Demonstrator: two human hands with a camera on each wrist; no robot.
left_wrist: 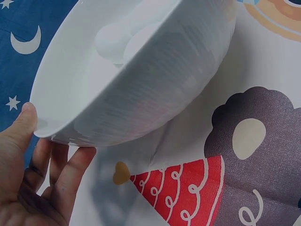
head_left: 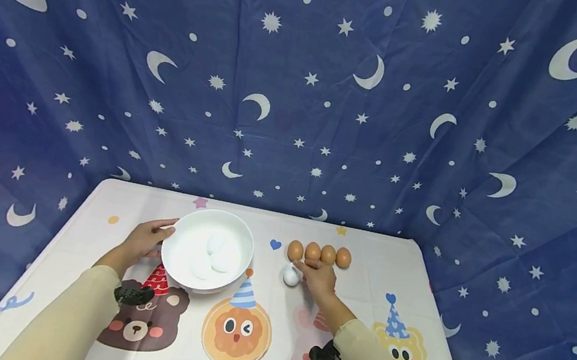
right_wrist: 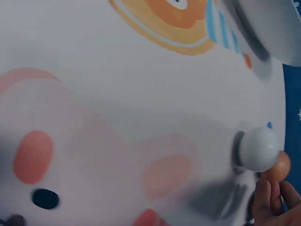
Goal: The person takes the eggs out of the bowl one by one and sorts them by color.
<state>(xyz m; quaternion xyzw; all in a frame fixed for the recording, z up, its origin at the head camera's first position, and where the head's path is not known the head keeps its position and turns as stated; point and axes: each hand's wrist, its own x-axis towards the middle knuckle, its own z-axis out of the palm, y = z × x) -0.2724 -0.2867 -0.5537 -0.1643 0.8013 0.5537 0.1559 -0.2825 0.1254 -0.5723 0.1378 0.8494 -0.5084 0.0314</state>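
A white bowl (head_left: 179,272) stands left of the table's middle with three white eggs (head_left: 221,261) inside. My left hand (head_left: 147,240) holds its left rim, with the thumb at the edge and fingers beneath, as the left wrist view shows. Right of the bowl, a single white egg (head_left: 291,276) lies on the tablecloth. My right hand (head_left: 319,279) reaches to that egg, fingertips at its upper right side; contact is hard to make out. Just behind is a row of several brown eggs (head_left: 328,255). In the right wrist view one brown egg (right_wrist: 277,167) shows partly behind the white egg (right_wrist: 258,148).
A white cloth (head_left: 270,302) printed with cartoon figures and lettering covers the table. Behind and around the table hangs a dark blue curtain (head_left: 287,111) with moons and stars. A dark strap piece (head_left: 134,294) is on each wrist.
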